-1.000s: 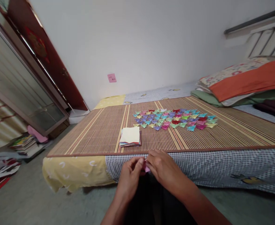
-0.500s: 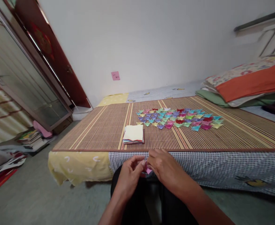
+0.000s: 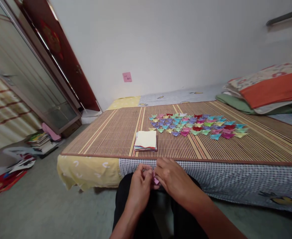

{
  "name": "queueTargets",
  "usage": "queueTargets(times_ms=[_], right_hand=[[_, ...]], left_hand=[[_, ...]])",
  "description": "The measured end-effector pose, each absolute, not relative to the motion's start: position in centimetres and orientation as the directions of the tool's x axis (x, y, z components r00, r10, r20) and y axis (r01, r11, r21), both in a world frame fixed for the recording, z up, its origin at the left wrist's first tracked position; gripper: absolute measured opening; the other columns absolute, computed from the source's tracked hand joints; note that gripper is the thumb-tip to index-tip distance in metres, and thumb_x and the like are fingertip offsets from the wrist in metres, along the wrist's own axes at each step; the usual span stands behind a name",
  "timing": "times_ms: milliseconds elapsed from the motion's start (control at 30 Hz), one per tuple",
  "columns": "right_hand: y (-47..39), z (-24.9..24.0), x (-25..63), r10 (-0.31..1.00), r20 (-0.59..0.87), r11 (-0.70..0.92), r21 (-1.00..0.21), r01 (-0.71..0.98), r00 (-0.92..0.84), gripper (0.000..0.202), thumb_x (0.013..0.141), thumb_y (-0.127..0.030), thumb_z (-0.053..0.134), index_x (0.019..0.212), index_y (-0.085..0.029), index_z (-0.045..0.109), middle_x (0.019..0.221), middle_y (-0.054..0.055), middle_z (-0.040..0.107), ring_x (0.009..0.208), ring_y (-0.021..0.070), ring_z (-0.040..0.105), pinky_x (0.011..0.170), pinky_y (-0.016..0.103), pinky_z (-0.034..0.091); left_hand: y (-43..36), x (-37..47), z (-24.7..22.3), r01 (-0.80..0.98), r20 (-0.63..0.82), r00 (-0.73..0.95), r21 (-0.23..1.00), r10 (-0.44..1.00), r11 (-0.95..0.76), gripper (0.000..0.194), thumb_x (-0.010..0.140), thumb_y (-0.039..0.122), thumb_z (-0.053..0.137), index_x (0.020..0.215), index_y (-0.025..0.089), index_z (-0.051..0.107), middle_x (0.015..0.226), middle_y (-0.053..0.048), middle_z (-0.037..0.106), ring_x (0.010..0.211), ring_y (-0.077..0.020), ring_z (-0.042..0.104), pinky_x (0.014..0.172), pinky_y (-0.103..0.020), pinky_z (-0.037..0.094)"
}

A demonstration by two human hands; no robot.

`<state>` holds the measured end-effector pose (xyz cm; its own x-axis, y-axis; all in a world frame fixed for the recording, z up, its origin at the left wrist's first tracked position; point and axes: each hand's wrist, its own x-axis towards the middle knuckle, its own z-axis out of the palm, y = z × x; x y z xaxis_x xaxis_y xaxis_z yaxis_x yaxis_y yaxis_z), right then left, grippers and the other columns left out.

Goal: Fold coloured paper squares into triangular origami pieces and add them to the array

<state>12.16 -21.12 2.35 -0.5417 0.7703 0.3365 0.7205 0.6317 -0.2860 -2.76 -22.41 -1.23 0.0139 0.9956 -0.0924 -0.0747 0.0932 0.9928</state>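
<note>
A pink note (image 3: 127, 77) is on the white wall (image 3: 175, 43). At right, a pillow (image 3: 275, 91) lies above green bedding (image 3: 235, 103). At left, books (image 3: 39, 142) are piled near a glass door (image 3: 33, 79).

Lt's soft & dim-ish, pic sl. blurry w/ stretched edges.

1. One left hand (image 3: 140, 186), one right hand (image 3: 172, 177).
2. One pink paper piece (image 3: 156, 181).
3. One paper stack (image 3: 146, 139).
4. Dozens of folded paper pieces (image 3: 197, 128) (overlap too much to tally).
5. One pink wall note (image 3: 127, 77).
</note>
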Motion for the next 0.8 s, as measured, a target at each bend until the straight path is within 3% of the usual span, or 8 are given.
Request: queueTargets(times_ms=[133,300,400,567,733,800], right_hand=[[-20.6,2.6,12.9,0.792,0.302,0.608,-0.32,0.727,-0.53,0.018,0.095,-0.012,0.066,0.078,-0.015,0.068,0.09,0.006,0.065,0.086,0.0216,0.058,0.077,0.033,0.041],[-20.7,3.1,13.8,0.817,0.259,0.576,-0.359,0.734,-0.515,0.022,0.097,-0.008,0.061,0.077,-0.015,0.067,0.09,0.007,0.064,0.086,0.0213,0.058,0.076,0.033,0.041],[-20.8,3.3,13.8,0.813,0.236,0.581,-0.377,0.721,-0.532,0.02,0.097,-0.008,0.061,0.08,-0.015,0.068,0.092,0.007,0.064,0.089,0.0214,0.058,0.078,0.033,0.042],[-20.9,3.0,13.4,0.792,0.26,0.61,-0.38,0.695,-0.553,0.016,0.099,-0.013,0.062,0.084,-0.016,0.069,0.094,0.006,0.064,0.089,0.0211,0.057,0.078,0.033,0.04],[-21.0,3.2,13.5,0.782,0.27,0.623,-0.378,0.685,-0.562,0.018,0.097,-0.013,0.064,0.08,-0.016,0.069,0.089,0.005,0.063,0.085,0.0205,0.056,0.074,0.032,0.038],[-21.1,3.4,13.6,0.772,0.261,0.635,-0.371,0.678,-0.58,0.012,0.097,-0.014,0.065,0.087,-0.016,0.071,0.091,0.006,0.064,0.086,0.0211,0.056,0.075,0.032,0.038]], left_hand=[[-22.5,-3.6,-0.4,-0.015,-0.105,0.06,0.994,0.993,0.106,0.042,0.086,0.057,0.066,0.097,0.018,0.056,0.076,-0.001,0.067,0.068,-0.0178,0.068,0.061,-0.03,0.057],[-22.6,-5.0,1.2,0.045,-0.029,0.144,0.999,0.989,0.022,0.036,0.087,0.048,0.07,0.106,0.019,0.059,0.106,-0.007,0.069,0.092,-0.0201,0.068,0.074,-0.03,0.055],[-22.5,-5.2,1.4,0.105,-0.006,0.213,0.994,0.977,-0.017,0.03,0.088,0.043,0.07,0.103,0.02,0.059,0.095,-0.003,0.068,0.086,-0.0171,0.065,0.074,-0.028,0.051],[-22.4,-4.8,0.8,0.155,-0.02,0.199,0.988,0.98,-0.012,0.026,0.09,0.044,0.066,0.09,0.02,0.054,0.082,0.0,0.062,0.07,-0.0144,0.056,0.058,-0.024,0.044],[-22.7,-4.8,1.3,0.136,-0.025,0.292,0.991,0.956,-0.015,0.02,0.091,0.036,0.065,0.096,0.021,0.053,0.081,0.001,0.061,0.073,-0.0136,0.054,0.065,-0.025,0.042],[-22.8,-4.7,1.4,0.136,-0.032,0.331,0.991,0.943,-0.014,0.017,0.091,0.033,0.065,0.094,0.021,0.054,0.08,0.001,0.06,0.073,-0.014,0.054,0.065,-0.025,0.042]])
